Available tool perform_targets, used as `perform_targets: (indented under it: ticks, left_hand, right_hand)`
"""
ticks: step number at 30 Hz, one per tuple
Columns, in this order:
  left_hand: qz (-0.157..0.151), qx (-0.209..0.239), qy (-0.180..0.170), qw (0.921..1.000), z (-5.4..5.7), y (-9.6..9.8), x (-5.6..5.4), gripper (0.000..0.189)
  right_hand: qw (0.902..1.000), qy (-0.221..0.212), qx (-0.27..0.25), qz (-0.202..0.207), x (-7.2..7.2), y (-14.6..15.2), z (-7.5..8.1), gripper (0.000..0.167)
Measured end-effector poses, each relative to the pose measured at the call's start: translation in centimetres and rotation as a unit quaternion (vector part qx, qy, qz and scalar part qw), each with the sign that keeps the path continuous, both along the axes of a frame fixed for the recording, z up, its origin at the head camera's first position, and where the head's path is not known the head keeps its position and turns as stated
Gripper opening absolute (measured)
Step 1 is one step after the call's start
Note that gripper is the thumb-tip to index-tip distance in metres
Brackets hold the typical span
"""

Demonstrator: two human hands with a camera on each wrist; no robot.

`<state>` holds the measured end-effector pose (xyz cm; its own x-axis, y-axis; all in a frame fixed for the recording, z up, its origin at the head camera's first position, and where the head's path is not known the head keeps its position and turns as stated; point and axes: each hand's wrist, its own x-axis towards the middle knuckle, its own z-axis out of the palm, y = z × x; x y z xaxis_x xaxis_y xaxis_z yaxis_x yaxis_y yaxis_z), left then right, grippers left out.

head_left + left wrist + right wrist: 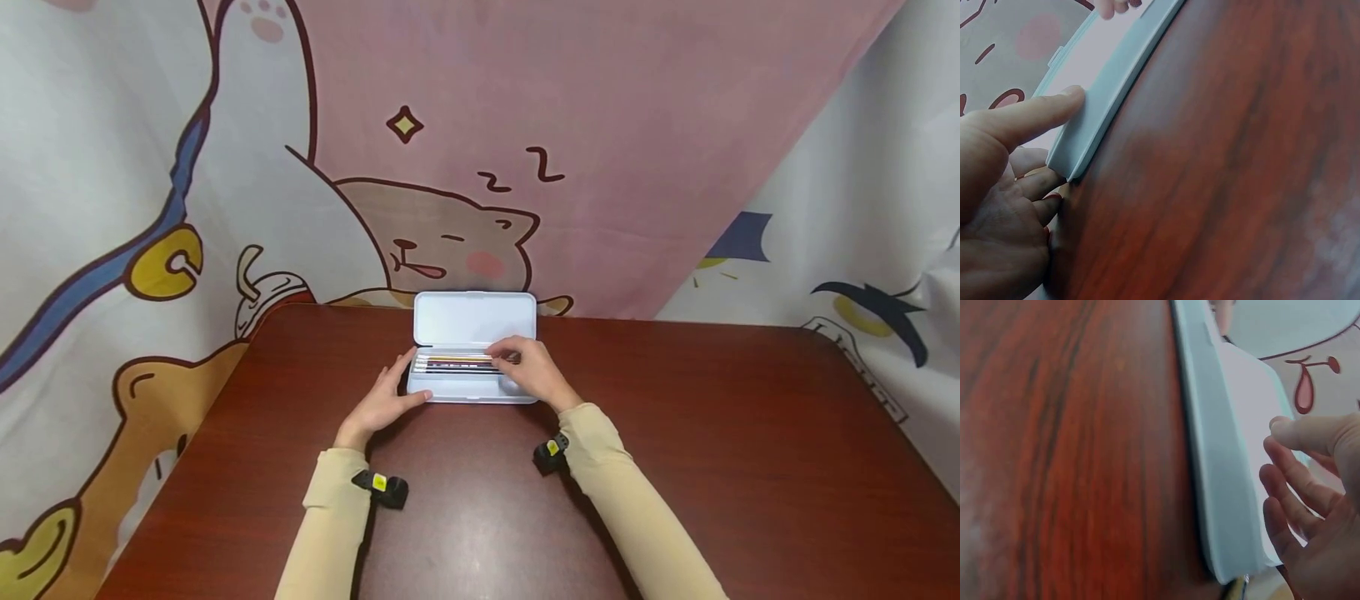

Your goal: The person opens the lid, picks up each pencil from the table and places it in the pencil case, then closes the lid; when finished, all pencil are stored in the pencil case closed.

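Observation:
A white pencil case [457, 388] stands on the table with its lid [476, 317] raised at the back. Several pencils [450, 364] lie side by side in it, pale ends to the left. At the case's left end, my left hand [378, 406] steadies it, fingers extended along the side and thumb at the front rim. My right hand [531, 369] reaches over the right half, fingertips close over the pencils. In the right wrist view its thumb and bent fingers [1297, 481] show nothing between them.
The brown wooden table [712, 467] extends to both sides and in front of the case. Just behind its far edge hangs a cartoon-printed cloth [637, 167]. Black camera straps [386, 490] sit at both wrists.

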<state>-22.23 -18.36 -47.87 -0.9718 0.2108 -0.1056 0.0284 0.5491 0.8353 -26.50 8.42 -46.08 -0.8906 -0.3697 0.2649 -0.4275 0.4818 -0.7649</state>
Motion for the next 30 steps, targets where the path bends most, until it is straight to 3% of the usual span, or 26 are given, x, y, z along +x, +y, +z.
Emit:
perform_targets:
  ticks: [6,15,23,30]
  left_hand:
    - [-0.002,-0.003,0.006,1.0,0.2,0.0,0.0,0.086]
    - [-0.006,-0.002,0.007,1.0,0.1,0.0,-0.1,0.086]
    - [-0.009,0.0,0.005,1.0,0.1,0.2,-0.2,0.087]
    - [-0.005,0.001,0.006,1.0,0.1,0.0,-0.1,0.086]
  right_hand:
    - [0.9993,0.001,-0.016,-0.034,1.1,2.3,0.6,0.016]
    - [0.9944,-0.041,0.003,-0.097,3.1,5.4,0.9,0.019]
    - [0.987,-0.089,0.005,-0.133,4.8,7.2,0.5,0.021]
    - [0.9835,-0.096,-0.003,-0.153,5.4,7.9,-0.2,0.022]
